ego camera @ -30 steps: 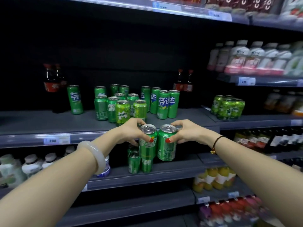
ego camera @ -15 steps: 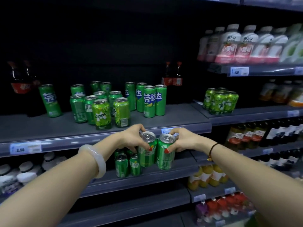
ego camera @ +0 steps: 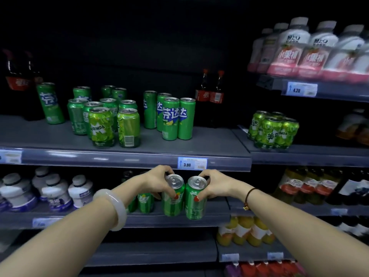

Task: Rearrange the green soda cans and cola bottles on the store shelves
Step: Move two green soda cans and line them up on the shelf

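My left hand (ego camera: 154, 181) grips a green soda can (ego camera: 173, 200) and my right hand (ego camera: 216, 185) grips a second green can (ego camera: 194, 204), the two held side by side at the front of the lower shelf (ego camera: 179, 217). More green cans (ego camera: 144, 202) stand behind them on that shelf, partly hidden. On the shelf above (ego camera: 123, 156) stand several short green cans (ego camera: 101, 126), several tall slim green cans (ego camera: 171, 118), one slim can (ego camera: 51, 103) at the left, two cola bottles (ego camera: 210, 92) at the back right and cola bottles (ego camera: 18, 76) at the far left.
A shrink-wrapped pack of green cans (ego camera: 273, 129) sits on the right-hand bay. White-and-pink bottles (ego camera: 311, 50) fill the upper right shelf. White jars (ego camera: 50, 190) stand at the lower left, yellow juice bottles (ego camera: 245, 230) below right, dark bottles (ego camera: 311, 186) at the right.
Both hands have carried their cans downward, from the upper shelf's edge to in front of the lower shelf. The view has shifted, with the shelves now higher in frame.
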`<action>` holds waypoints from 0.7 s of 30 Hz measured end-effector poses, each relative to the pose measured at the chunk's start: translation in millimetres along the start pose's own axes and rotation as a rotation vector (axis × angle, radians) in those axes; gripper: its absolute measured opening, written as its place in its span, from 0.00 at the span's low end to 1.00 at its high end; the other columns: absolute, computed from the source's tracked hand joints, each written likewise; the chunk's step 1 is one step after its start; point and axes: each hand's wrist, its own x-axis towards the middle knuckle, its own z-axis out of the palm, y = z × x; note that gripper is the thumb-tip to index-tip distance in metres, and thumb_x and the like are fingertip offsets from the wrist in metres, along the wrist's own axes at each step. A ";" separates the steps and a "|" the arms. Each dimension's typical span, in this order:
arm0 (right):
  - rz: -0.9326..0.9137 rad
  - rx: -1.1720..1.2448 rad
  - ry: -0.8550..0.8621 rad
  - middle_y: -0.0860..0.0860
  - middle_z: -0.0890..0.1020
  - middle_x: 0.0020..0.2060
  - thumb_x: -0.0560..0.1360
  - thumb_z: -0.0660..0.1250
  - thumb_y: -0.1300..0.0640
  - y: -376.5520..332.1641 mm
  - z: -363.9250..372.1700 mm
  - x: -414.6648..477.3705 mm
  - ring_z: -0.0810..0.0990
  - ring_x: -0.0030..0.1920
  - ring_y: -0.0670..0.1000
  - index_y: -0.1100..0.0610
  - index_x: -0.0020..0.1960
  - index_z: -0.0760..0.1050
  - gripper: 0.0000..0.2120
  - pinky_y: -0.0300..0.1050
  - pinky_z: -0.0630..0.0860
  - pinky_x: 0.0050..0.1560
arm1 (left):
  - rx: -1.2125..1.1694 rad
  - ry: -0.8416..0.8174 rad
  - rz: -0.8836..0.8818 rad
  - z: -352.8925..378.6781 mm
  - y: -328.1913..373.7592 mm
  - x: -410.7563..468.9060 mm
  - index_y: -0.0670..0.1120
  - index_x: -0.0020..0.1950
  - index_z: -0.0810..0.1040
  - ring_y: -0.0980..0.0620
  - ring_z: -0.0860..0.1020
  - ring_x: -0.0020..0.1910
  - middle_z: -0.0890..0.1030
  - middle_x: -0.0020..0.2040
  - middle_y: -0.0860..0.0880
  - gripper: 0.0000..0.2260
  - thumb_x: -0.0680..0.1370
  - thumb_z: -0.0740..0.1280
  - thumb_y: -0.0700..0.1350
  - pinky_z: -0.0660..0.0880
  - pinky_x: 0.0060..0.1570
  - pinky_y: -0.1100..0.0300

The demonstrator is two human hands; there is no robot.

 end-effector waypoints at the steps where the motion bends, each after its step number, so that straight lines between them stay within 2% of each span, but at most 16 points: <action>1: 0.002 -0.007 -0.006 0.54 0.79 0.44 0.62 0.80 0.59 5.9 2.6 4.7 0.78 0.43 0.52 0.58 0.56 0.72 0.26 0.45 0.77 0.41 | 0.012 0.004 -0.013 5.1 -3.5 4.4 0.45 0.56 0.72 0.53 0.75 0.34 0.76 0.42 0.47 0.24 0.65 0.78 0.38 0.72 0.25 0.64; 3: -0.002 -0.014 0.001 0.56 0.80 0.43 0.60 0.80 0.59 16.4 8.6 16.4 0.78 0.41 0.53 0.57 0.55 0.73 0.27 0.48 0.77 0.42 | 0.045 0.019 -0.028 12.8 -11.4 14.5 0.44 0.57 0.72 0.52 0.75 0.35 0.76 0.43 0.47 0.25 0.64 0.78 0.39 0.72 0.27 0.62; 5: -0.021 -0.038 0.027 0.55 0.81 0.46 0.59 0.80 0.57 25.9 14.5 30.9 0.80 0.45 0.54 0.56 0.54 0.73 0.27 0.51 0.79 0.47 | 0.079 0.046 -0.029 17.8 -20.6 26.7 0.42 0.57 0.73 0.52 0.74 0.35 0.77 0.44 0.46 0.26 0.63 0.79 0.39 0.71 0.30 0.61; 9: -0.071 -0.043 0.062 0.52 0.80 0.47 0.59 0.80 0.58 41.1 29.7 56.9 0.80 0.51 0.54 0.55 0.54 0.74 0.26 0.50 0.79 0.52 | 0.162 0.123 -0.037 24.6 -41.5 52.1 0.43 0.61 0.73 0.52 0.76 0.44 0.77 0.49 0.47 0.30 0.62 0.80 0.43 0.74 0.41 0.60; 13: -0.098 -0.012 0.092 0.50 0.80 0.42 0.61 0.80 0.61 56.8 45.3 83.1 0.79 0.46 0.51 0.56 0.53 0.74 0.24 0.43 0.76 0.47 | 0.160 0.181 -0.040 33.7 -65.6 75.7 0.39 0.65 0.72 0.50 0.76 0.51 0.78 0.55 0.46 0.35 0.62 0.80 0.44 0.74 0.49 0.60; 15: -0.115 -0.003 0.119 0.50 0.80 0.44 0.60 0.80 0.61 63.0 52.0 95.8 0.79 0.48 0.51 0.57 0.54 0.76 0.24 0.44 0.76 0.49 | 0.151 0.201 -0.030 35.9 -75.8 87.5 0.39 0.65 0.73 0.50 0.77 0.55 0.79 0.59 0.46 0.35 0.61 0.81 0.44 0.75 0.55 0.58; 18: -0.131 0.002 0.141 0.51 0.80 0.50 0.61 0.80 0.61 71.4 59.4 109.5 0.78 0.53 0.51 0.59 0.59 0.76 0.28 0.45 0.75 0.57 | 0.171 0.219 -0.024 40.0 -86.4 102.9 0.41 0.61 0.76 0.49 0.78 0.55 0.80 0.57 0.47 0.31 0.62 0.81 0.45 0.76 0.56 0.57; 21: -0.133 0.010 0.161 0.51 0.80 0.51 0.62 0.79 0.62 80.6 62.4 122.5 0.77 0.55 0.50 0.60 0.60 0.76 0.28 0.40 0.73 0.56 | 0.163 0.229 -0.029 45.2 -93.2 115.8 0.40 0.58 0.77 0.48 0.79 0.51 0.81 0.51 0.45 0.26 0.63 0.80 0.43 0.76 0.50 0.58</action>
